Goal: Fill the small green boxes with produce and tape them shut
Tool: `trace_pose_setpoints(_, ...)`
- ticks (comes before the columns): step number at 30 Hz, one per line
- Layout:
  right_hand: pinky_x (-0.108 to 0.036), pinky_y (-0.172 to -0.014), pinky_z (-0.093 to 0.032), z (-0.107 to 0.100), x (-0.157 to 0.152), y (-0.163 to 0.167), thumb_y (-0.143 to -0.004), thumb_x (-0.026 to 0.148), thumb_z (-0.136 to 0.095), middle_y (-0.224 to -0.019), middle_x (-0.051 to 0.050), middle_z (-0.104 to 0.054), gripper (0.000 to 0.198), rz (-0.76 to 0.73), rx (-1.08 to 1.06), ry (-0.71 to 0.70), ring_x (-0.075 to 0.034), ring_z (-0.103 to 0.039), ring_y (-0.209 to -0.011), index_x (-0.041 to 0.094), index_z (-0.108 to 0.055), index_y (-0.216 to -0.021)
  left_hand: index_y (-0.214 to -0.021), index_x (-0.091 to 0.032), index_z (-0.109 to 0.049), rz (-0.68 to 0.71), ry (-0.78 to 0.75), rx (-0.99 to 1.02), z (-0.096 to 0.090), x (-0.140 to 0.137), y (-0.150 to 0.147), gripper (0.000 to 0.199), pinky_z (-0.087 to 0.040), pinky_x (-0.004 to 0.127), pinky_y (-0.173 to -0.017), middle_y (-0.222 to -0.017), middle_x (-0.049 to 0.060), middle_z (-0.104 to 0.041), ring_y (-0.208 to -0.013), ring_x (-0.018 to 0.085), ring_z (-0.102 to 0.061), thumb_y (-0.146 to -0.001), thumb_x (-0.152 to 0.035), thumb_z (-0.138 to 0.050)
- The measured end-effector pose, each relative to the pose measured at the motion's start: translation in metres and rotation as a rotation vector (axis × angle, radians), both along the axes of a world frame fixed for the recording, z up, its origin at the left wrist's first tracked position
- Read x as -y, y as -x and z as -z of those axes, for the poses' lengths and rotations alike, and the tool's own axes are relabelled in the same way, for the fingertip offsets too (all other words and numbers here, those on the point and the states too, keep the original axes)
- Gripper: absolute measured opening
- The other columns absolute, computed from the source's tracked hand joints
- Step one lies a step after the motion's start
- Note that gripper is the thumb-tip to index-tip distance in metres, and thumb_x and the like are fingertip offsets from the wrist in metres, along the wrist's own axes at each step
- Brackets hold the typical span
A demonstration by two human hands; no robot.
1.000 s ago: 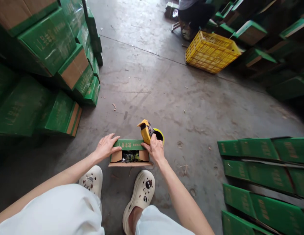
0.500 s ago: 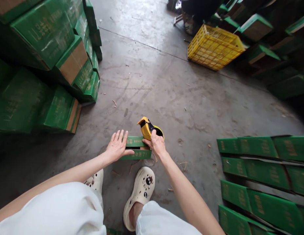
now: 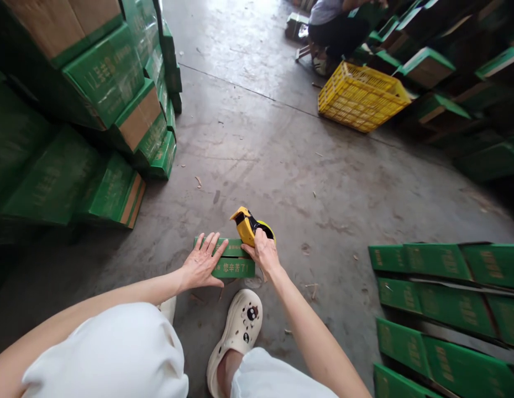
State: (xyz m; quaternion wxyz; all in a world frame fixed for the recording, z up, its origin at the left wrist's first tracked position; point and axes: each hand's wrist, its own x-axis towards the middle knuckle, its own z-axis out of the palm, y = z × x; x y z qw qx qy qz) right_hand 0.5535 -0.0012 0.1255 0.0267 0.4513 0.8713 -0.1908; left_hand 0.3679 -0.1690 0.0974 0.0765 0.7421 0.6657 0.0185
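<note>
A small green cardboard box (image 3: 234,268) with printed characters stands on the floor in front of my feet, its two top flaps folded down with a narrow dark seam between them. My left hand (image 3: 204,261) lies spread across the left end of the flaps, fingers apart. In my right hand (image 3: 263,251) is a yellow and black tape dispenser (image 3: 245,225), gripped from behind. It is tilted above the box's right far edge, and my right fingers also reach the flap there. The tape's end is too small to make out.
Stacked green boxes (image 3: 105,77) rise at the left. Rows of green boxes (image 3: 443,301) stand at the lower right. A yellow plastic crate (image 3: 360,99) sits farther off, near a seated person (image 3: 335,33) and more boxes. My white clogs (image 3: 236,331) are close to the box.
My left hand has come down flatter, and the near flap has closed, narrowing the gap in the box top. The view has tilted up slightly, showing more of the seated person.
</note>
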Motion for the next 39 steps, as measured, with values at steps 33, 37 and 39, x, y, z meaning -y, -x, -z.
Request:
trace_pose_setpoints(33, -0.048, -0.1, -0.046, 0.011, 0.059, -0.014, -0.083, 0.038, -0.081, -0.128, -0.024, -0.07, 0.089, -0.175, -0.107, 0.067, -0.039, -0.066, -0.12, 0.011, -0.034, -0.154, -0.166, -0.005, -0.021, -0.031, -0.015, -0.072, 0.016, 0.044, 0.008, 0.13, -0.014, 0.062, -0.128, -0.171, 0.032, -0.014, -0.16, 0.047, -0.008, -0.075, -0.085, -0.067)
trace_pose_setpoints(37, -0.047, -0.095, -0.05, 0.017, 0.065, -0.019, -0.081, 0.039, -0.081, -0.123, -0.024, -0.071, 0.084, -0.139, -0.123, 0.083, -0.04, -0.068, -0.115, 0.01, -0.038, -0.147, -0.166, -0.006, -0.022, 0.101, -0.02, -0.033, 0.017, 0.037, 0.02, 0.132, -0.013, 0.058, -0.13, -0.17, 0.031, -0.02, -0.16, 0.046, -0.013, -0.073, -0.09, -0.063)
trace_pose_setpoints(39, -0.047, -0.093, -0.05, 0.016, 0.07, -0.02, -0.083, 0.041, -0.079, -0.121, -0.022, -0.072, 0.078, -0.096, -0.122, 0.079, -0.04, -0.069, -0.112, 0.012, -0.04, -0.144, -0.165, -0.007, -0.024, 0.174, -0.04, -0.019, 0.014, 0.037, 0.026, 0.131, -0.013, 0.056, -0.13, -0.171, 0.03, -0.021, -0.16, 0.045, -0.015, -0.072, -0.09, -0.065)
